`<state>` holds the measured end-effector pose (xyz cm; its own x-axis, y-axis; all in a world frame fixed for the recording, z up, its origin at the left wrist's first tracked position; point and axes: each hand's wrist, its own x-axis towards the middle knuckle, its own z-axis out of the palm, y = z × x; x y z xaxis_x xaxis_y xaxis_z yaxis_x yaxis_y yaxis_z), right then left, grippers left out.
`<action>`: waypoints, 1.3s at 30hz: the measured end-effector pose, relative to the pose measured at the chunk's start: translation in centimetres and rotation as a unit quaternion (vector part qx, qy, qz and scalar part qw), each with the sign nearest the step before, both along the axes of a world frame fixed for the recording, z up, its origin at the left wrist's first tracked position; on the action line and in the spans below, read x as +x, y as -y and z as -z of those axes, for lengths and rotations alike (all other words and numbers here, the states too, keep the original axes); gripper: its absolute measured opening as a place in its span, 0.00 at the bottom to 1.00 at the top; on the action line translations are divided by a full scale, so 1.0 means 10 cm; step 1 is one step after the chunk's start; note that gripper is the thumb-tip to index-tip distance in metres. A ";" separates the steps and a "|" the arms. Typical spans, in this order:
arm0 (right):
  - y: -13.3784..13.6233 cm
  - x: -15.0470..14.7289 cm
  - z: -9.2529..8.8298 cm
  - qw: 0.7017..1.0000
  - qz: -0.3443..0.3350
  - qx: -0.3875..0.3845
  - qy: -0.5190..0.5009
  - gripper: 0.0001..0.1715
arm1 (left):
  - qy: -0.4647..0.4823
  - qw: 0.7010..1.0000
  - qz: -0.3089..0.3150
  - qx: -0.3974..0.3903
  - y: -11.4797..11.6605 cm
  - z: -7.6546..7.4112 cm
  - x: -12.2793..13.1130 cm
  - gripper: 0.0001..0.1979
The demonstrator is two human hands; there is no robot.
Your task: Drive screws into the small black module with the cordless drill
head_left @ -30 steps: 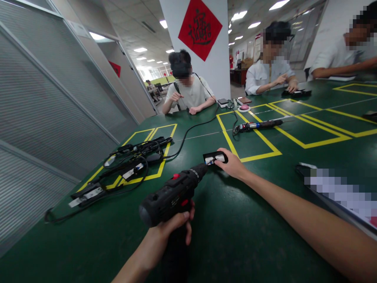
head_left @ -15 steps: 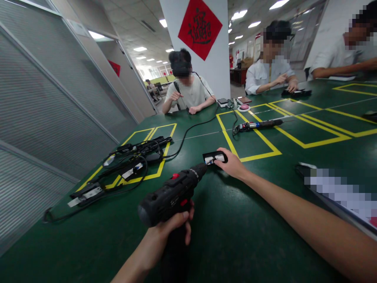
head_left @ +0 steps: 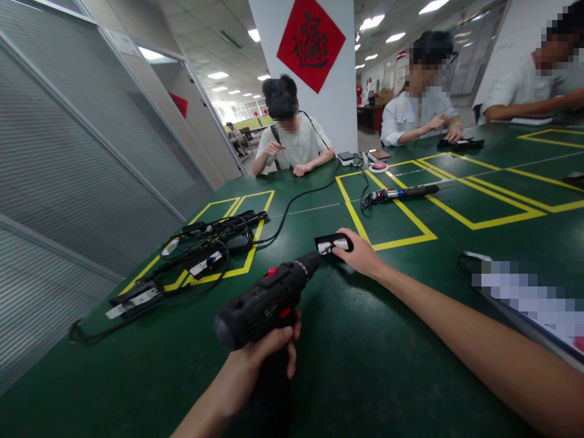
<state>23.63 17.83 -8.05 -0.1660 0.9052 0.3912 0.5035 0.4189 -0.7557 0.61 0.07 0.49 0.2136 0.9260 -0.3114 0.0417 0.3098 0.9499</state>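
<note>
My left hand (head_left: 274,350) wraps round the grip of a black cordless drill (head_left: 267,298) with red switches. The drill points forward and to the right, and its chuck end meets or overlaps a small black case (head_left: 349,241) with a white label or inner part. My right hand (head_left: 358,252) pinches that case by its right end, thumb on the near face and fingers over the top. The chuck hides the case's left corner, so I cannot tell whether the bit touches it. The drill's lower part is dark and hard to make out.
Black cabled devices (head_left: 205,261) lie at the left across yellow tape outlines. A pen-shaped tool (head_left: 404,193) lies beyond my right hand. A clipboard with papers (head_left: 515,292) is at the right. People sit across the green table (head_left: 387,365); a cable (head_left: 296,198) runs over it.
</note>
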 end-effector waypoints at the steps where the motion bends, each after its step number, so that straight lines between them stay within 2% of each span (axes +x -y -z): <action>1: 0.00 0.00 -0.01 1.000 0.000 -0.001 0.000 0.24 | -0.002 1.000 0.000 0.000 0.00 0.00 0.00 0.14; 23: 0.00 0.00 0.00 1.000 -0.001 0.005 0.000 0.24 | 0.015 1.000 -0.007 -0.003 -0.01 0.01 0.00 0.14; 39: 0.00 0.00 0.01 1.000 -0.002 0.004 -0.005 0.24 | -0.013 1.000 -0.017 -0.014 -0.01 0.05 -0.03 0.14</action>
<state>23.58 17.82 -8.11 -0.1655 0.9013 0.4004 0.4937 0.4272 -0.7575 0.27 0.15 -0.02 0.1735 0.9232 -0.3430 0.0557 0.3385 0.9393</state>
